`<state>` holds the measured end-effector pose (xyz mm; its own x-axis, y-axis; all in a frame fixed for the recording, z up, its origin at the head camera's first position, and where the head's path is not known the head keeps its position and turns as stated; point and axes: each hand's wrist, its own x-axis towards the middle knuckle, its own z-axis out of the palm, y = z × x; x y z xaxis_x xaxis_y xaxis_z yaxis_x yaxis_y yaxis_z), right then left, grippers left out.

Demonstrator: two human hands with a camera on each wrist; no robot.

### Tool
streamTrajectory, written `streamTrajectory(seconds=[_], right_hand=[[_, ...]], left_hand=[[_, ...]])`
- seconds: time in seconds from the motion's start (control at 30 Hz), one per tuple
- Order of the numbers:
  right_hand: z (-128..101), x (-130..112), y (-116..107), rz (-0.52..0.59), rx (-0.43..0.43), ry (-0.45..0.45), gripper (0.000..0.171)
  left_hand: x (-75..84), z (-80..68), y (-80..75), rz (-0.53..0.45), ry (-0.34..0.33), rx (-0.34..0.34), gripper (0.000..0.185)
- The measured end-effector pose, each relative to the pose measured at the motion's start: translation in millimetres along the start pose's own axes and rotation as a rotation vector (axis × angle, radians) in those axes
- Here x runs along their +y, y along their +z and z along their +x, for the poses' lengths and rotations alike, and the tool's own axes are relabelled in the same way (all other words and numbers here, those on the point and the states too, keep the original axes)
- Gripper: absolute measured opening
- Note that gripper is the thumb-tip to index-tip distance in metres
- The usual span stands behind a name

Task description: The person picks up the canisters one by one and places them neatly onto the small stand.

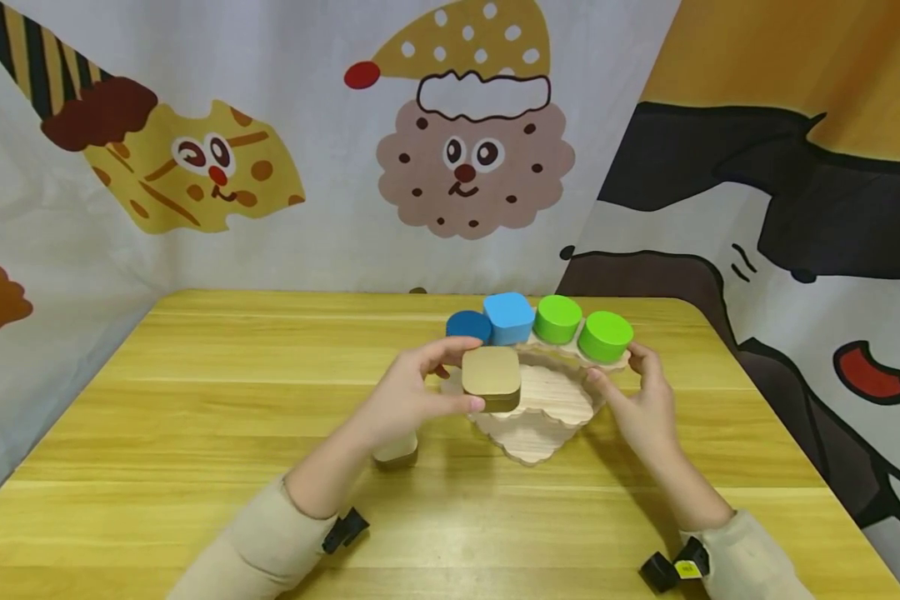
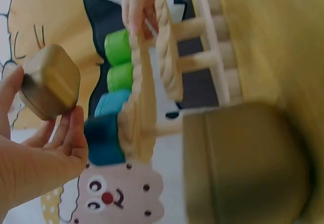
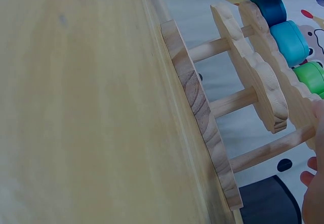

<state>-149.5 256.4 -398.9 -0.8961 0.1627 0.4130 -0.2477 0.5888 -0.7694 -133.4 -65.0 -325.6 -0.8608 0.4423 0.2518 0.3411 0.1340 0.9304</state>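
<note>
My left hand (image 1: 461, 375) pinches a gold square block (image 1: 491, 379) between thumb and fingers and holds it over the left side of a tiered wooden stand (image 1: 540, 417). On the stand's top tier sit a dark blue round block (image 1: 468, 327), a light blue square block (image 1: 508, 317) and two green round blocks (image 1: 557, 318). My right hand (image 1: 617, 371) grips the right edge of the top tier, under the nearer green block (image 1: 605, 335). In the left wrist view the gold block (image 2: 50, 82) sits between my thumb and fingertips (image 2: 71, 128).
A second gold block (image 1: 396, 452) stands on the yellow wooden table (image 1: 195, 400) under my left forearm and looms large in the left wrist view (image 2: 243, 163). Cartoon-printed curtains (image 1: 270, 167) close off the table at the back and both sides. The stand's base (image 3: 202, 113) rests on the table.
</note>
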Motion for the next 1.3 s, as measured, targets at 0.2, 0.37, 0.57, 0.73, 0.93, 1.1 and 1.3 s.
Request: streamTrajectory(seconds=[0.2, 0.37, 0.57, 0.73, 0.93, 1.1, 1.3], right_hand=[[0, 0, -1, -0.001, -0.005, 0.013, 0.066], [0, 0, -2, 0.0, -0.008, 0.017, 0.067], [0, 0, -2, 0.001, -0.006, -0.003, 0.065], [1, 2, -1, -0.005, -0.007, -0.005, 0.065], [1, 2, 0, -0.004, -0.005, -0.012, 0.065], [1, 2, 0, 0.003, -0.004, -0.01, 0.063], [0, 3, 0, 0.0, -0.008, -0.016, 0.062]], left_hand=[[-3.5, 0.7, 20.8, 0.006, -0.047, 0.012, 0.062], [-8.2, 3.3, 35.3, 0.002, -0.076, -0.002, 0.061], [-12.4, 11.4, 50.5, 0.022, -0.072, 0.014, 0.063], [-16.8, 20.2, 62.0, 0.041, -0.071, 0.05, 0.065], [-19.4, 30.5, 74.5, -0.016, -0.091, 0.054, 0.064], [-22.6, 37.9, 83.0, -0.01, -0.081, 0.05, 0.063], [-28.1, 44.6, 91.9, -0.02, -0.094, 0.072, 0.064]])
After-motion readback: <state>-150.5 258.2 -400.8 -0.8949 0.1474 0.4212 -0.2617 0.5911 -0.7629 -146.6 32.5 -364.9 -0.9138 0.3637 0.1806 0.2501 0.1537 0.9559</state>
